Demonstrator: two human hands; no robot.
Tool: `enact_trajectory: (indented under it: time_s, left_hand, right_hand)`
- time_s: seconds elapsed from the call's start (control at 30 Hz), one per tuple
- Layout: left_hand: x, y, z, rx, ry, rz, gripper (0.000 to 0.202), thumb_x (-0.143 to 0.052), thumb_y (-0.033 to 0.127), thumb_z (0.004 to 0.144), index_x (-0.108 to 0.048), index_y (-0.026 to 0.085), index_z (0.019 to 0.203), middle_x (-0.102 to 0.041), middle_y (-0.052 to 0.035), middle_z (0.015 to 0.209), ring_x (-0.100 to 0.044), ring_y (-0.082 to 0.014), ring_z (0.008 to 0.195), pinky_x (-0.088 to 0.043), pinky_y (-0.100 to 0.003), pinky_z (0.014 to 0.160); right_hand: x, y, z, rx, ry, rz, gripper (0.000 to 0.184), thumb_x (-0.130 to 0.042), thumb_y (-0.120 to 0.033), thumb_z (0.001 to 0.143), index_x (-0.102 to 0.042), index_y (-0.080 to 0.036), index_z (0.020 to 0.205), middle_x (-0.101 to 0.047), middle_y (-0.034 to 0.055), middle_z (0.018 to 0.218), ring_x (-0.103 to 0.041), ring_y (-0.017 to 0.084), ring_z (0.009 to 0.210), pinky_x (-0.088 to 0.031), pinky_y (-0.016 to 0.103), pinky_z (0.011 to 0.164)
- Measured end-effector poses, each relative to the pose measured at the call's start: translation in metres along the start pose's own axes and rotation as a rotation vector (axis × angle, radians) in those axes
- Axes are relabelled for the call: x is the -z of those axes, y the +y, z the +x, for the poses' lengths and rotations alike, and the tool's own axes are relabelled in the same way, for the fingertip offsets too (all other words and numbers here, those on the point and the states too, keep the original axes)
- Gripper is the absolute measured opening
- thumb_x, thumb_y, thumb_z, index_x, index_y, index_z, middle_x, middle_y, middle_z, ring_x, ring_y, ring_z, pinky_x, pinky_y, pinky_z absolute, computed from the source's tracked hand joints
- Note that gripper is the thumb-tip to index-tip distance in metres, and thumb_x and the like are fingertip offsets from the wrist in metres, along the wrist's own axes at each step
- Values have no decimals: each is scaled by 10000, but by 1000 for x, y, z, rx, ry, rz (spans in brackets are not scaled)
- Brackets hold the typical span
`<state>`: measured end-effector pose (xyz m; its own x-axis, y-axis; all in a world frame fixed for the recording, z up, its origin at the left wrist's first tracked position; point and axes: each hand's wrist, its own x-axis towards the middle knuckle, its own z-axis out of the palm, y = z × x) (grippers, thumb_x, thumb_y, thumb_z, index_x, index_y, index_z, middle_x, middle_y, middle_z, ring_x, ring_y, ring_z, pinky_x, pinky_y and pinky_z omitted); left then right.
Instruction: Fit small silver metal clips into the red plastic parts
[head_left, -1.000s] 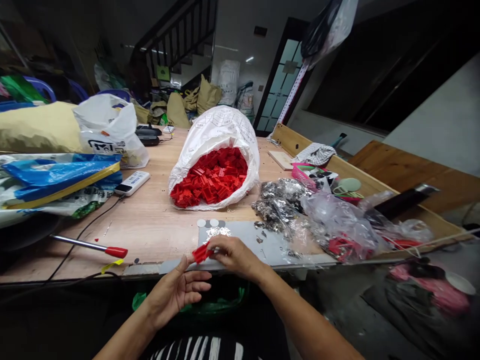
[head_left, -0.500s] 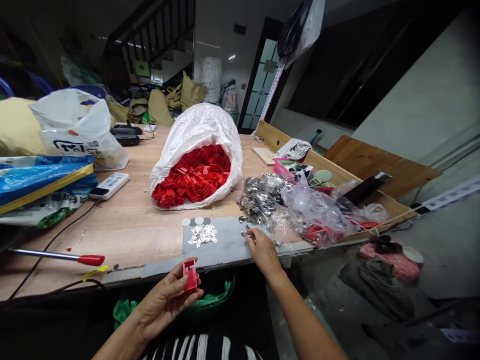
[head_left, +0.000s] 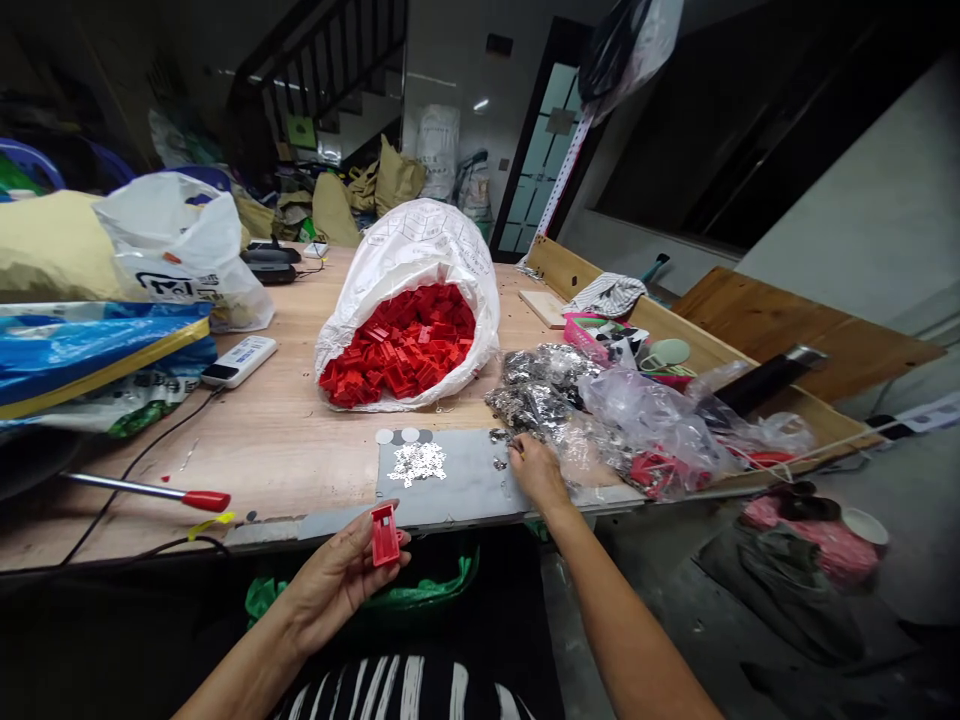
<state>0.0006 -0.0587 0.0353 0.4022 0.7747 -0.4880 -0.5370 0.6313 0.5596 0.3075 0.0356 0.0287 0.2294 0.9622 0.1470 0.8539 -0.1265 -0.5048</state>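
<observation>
Whether anything is pinched by the right hand [head_left: 537, 472] cannot be told, and the blue bag [head_left: 75, 350] is cut off at the left edge.

No text is legible. Dark print on the white plastic bag [head_left: 180, 235], left of the white sack [head_left: 420, 240], and the sack's own faint lettering are too blurred.
</observation>
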Motion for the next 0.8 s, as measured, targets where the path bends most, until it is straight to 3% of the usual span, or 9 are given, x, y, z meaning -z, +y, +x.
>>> enact_trajectory:
  time_s: [0.13,0.23,0.33,0.6,0.7,0.8]
  left_hand:
    - [4,1,4,-23,-25,-59,507,-620,250,855,-442,142,1316,-712,-138,962,-718,-228,848,-584,-281,768]
    - [2,1,7,-20,-11,-93,462,-609,229,861,-469,124,1288,-711,-126,932,-718,-234,851,-591,-267,753]
    - [-1,1,7,-10,-6,-117,419,-599,220,865,-502,112,1258,-705,-113,923,-720,-231,838,-597,-253,730]
    - [3,-2,5,-30,8,-120,415,-690,268,797,-534,123,1154,-706,-99,929,-717,-240,858,-589,-246,710]
    - [1,-3,6,-138,-27,3,384,-736,263,750,-514,179,1053,-718,-66,916,-714,-233,860,-585,-297,723]
    - [1,-5,9,-336,-27,220,383,-773,214,696,-493,200,956,-734,-38,880,-706,-185,805,-569,-311,746]
  right_hand:
    - [-1,-12,-13,34,-99,218,244,-476,-267,834,-562,-184,1047,-583,-10,714,-542,145,616,-417,264,601]
    - [-5,-32,-32,45,-287,575,271,-544,-411,808,-560,-192,967,-516,-52,650,-439,89,465,-346,219,456]
    - [-9,-54,-53,40,-457,915,314,-673,-457,736,-587,-188,876,-504,-50,676,-418,66,478,-335,208,454]
    - [-12,-83,-84,155,-522,878,255,-612,-415,836,-645,-172,904,-586,-11,741,-482,77,511,-375,220,504]
    - [-11,-88,-90,191,-478,826,203,-609,-380,845,-631,-179,863,-585,-18,718,-492,85,524,-383,217,512]
    - [-10,-92,-97,246,-387,704,141,-616,-327,843,-629,-187,828,-574,-27,661,-485,95,532,-381,219,521]
